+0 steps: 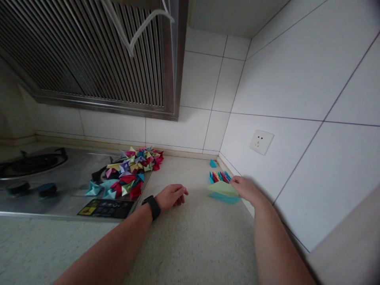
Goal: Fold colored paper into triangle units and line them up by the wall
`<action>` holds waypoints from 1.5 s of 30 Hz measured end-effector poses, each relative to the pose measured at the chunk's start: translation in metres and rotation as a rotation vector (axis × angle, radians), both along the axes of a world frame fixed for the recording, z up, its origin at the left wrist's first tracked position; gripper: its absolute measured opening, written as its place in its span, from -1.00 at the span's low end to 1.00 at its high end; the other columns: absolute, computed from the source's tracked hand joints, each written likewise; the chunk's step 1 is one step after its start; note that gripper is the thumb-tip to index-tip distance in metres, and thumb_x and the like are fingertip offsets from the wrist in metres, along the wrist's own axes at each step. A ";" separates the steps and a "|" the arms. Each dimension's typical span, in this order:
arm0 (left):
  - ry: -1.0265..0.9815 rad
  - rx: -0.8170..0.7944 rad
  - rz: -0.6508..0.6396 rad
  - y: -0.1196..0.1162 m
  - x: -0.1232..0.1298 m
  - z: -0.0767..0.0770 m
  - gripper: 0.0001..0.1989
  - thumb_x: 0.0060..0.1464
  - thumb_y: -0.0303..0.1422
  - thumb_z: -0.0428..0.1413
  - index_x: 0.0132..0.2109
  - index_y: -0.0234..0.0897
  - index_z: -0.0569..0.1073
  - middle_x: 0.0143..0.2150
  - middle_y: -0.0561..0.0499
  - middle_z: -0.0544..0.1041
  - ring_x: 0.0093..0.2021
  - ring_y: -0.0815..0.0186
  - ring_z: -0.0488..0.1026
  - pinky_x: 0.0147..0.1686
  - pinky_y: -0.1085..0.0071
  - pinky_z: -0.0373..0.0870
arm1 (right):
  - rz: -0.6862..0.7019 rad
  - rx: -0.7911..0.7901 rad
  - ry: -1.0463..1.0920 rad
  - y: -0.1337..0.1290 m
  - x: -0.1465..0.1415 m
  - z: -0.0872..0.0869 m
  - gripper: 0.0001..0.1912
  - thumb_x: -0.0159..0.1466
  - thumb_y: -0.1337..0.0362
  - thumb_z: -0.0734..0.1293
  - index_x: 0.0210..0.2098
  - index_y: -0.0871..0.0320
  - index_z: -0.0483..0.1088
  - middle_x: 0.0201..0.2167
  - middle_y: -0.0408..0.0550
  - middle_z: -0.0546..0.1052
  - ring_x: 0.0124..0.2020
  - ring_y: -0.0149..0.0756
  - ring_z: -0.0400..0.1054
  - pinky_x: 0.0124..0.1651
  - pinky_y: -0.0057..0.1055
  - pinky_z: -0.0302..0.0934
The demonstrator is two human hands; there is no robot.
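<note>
Near the right wall my right hand (241, 187) pinches the edge of a pale green paper sheet (223, 188), slightly blurred. Under it lies a blue-green paper (225, 198). Just behind are small folded papers in blue, red and yellow (219, 177), standing in a row, and one blue folded piece (213, 163) sits farther back. My left hand (173, 195), with a black watch on the wrist, hovers over or rests on the counter with loosely curled fingers; nothing shows in it. A heap of colourful folded papers (127, 170) lies to its left.
The heap covers part of a gas stove (77, 158) with two knobs. A slatted range hood (103, 59) hangs above, with a blurred white strip in front. A tiled wall with a socket (261, 142) borders the speckled counter (190, 245) on the right.
</note>
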State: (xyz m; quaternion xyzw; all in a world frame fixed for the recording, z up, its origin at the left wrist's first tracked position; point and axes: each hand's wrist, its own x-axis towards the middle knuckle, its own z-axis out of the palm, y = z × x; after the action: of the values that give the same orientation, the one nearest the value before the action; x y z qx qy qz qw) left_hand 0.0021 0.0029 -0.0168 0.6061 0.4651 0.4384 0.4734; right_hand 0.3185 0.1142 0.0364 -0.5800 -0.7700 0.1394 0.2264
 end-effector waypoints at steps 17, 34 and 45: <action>0.090 0.021 -0.019 0.000 0.000 0.000 -0.60 0.10 -0.07 -0.05 -0.25 -0.31 0.48 -0.49 -0.02 0.48 -0.57 0.41 0.34 -0.61 0.54 0.17 | 0.083 -0.049 0.024 -0.023 0.006 0.018 -0.73 0.16 0.15 0.16 -0.42 0.15 0.41 -0.53 -0.13 0.42 -0.48 -0.35 0.24 -0.48 -0.48 -0.02; 0.166 0.014 -0.066 0.002 -0.004 -0.004 -0.56 0.12 -0.05 -0.10 -0.20 -0.35 0.44 -0.45 -0.01 0.47 -0.52 0.41 0.34 -0.55 0.51 0.20 | 0.074 -0.033 -0.046 -0.012 0.010 0.008 -0.77 0.15 0.20 0.19 -0.39 0.16 0.43 -0.45 -0.09 0.50 -0.40 -0.31 0.32 -0.43 -0.48 0.04; 0.183 0.021 -0.064 -0.001 -0.002 0.000 -0.56 0.11 -0.06 -0.09 -0.21 -0.35 0.45 -0.46 -0.01 0.46 -0.52 0.40 0.33 -0.54 0.51 0.20 | 0.089 -0.048 -0.058 -0.014 0.003 0.010 -0.80 0.15 0.23 0.21 -0.38 0.17 0.42 -0.46 -0.09 0.50 -0.42 -0.32 0.32 -0.43 -0.48 0.04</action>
State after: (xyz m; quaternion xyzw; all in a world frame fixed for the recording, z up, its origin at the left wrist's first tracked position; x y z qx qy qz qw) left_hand -0.0001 0.0019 -0.0171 0.6630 0.4823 0.3707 0.4363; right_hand 0.3218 0.1004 0.0462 -0.5542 -0.7977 0.1508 0.1838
